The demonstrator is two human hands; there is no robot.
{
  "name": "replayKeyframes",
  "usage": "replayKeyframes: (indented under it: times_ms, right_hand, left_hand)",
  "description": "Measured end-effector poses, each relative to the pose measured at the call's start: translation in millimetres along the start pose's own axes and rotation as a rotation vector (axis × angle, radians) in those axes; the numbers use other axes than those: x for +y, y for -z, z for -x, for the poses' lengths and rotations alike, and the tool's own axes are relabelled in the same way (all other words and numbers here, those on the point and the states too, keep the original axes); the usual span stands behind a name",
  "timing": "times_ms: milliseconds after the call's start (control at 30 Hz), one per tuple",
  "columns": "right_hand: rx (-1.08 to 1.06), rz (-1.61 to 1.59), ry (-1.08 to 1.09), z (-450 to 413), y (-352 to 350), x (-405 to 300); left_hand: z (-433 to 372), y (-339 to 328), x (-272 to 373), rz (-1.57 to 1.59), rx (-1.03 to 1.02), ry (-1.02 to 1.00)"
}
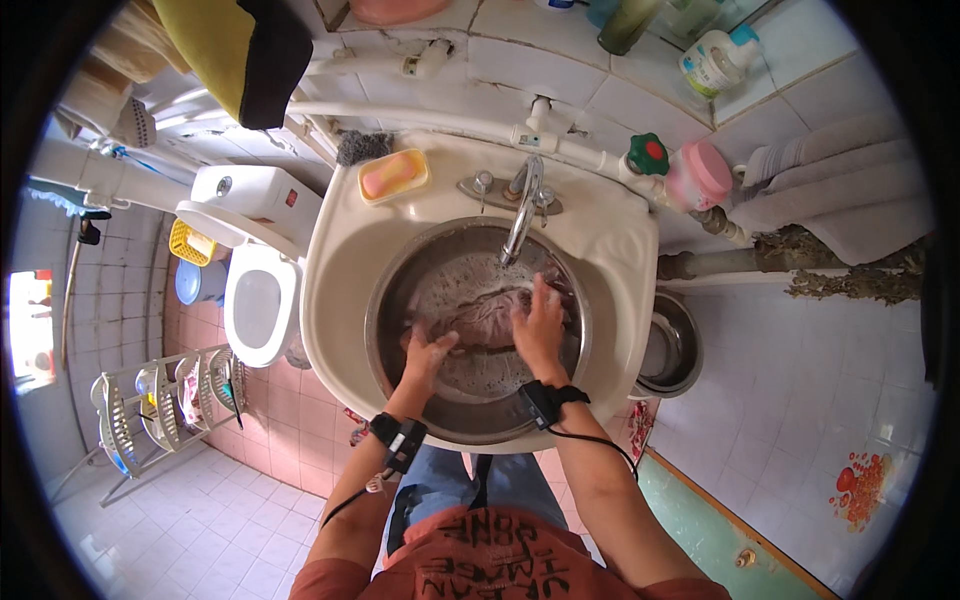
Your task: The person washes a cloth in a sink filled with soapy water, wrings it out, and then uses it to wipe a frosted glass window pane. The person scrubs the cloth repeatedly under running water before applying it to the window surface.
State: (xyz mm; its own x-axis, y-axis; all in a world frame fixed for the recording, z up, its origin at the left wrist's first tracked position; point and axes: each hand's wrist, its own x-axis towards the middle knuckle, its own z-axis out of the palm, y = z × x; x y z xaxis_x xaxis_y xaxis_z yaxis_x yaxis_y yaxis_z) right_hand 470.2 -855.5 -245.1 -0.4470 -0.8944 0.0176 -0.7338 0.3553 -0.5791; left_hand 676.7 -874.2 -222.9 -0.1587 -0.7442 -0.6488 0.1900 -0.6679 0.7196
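Observation:
A wet brownish-mauve cloth (484, 319) lies crumpled in soapy water inside a round stainless steel basin (480, 433). The basin sits in a cream ceramic washbasin (334, 300), under a chrome faucet (525, 210). At the cloth's left end is my left hand (426, 356), thumb and fingers apart, its fingertips near the water. Over the cloth's right end, my right hand (540, 326) has its fingers spread, some blurred. Whether either palm presses on the cloth is hard to see. Suds cling to both hands.
On the washbasin's back left are a yellow soap dish (394, 176) with soap and a dark scouring pad (365, 148). A toilet (259, 300) and a plastic rack (169, 409) stand left. Another metal basin (667, 345) is at right, below hanging towels (832, 187).

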Motion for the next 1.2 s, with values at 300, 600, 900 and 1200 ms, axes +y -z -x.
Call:
replayKeyframes:
  times_ms: [300, 600, 900, 1200]
  right_hand:
    - [-0.782, 0.081, 0.090, -5, -9, 31]
    - [-0.456, 0.125, 0.335, 4, 6, 8]
    - [-0.319, -0.480, 0.216, 36, 14, -70]
    - [-0.195, -0.364, 0.230, 56, 31, -101]
  left_hand:
    - [-46, 7, -39, -0.818, -0.170, -0.016]
    - [-41, 12, -37, -0.611, -0.097, -0.168]
    - [-30, -17, -10, 0.548, -0.183, 0.336]
    - [-27, -5, -43, 0.811, -0.501, 0.259]
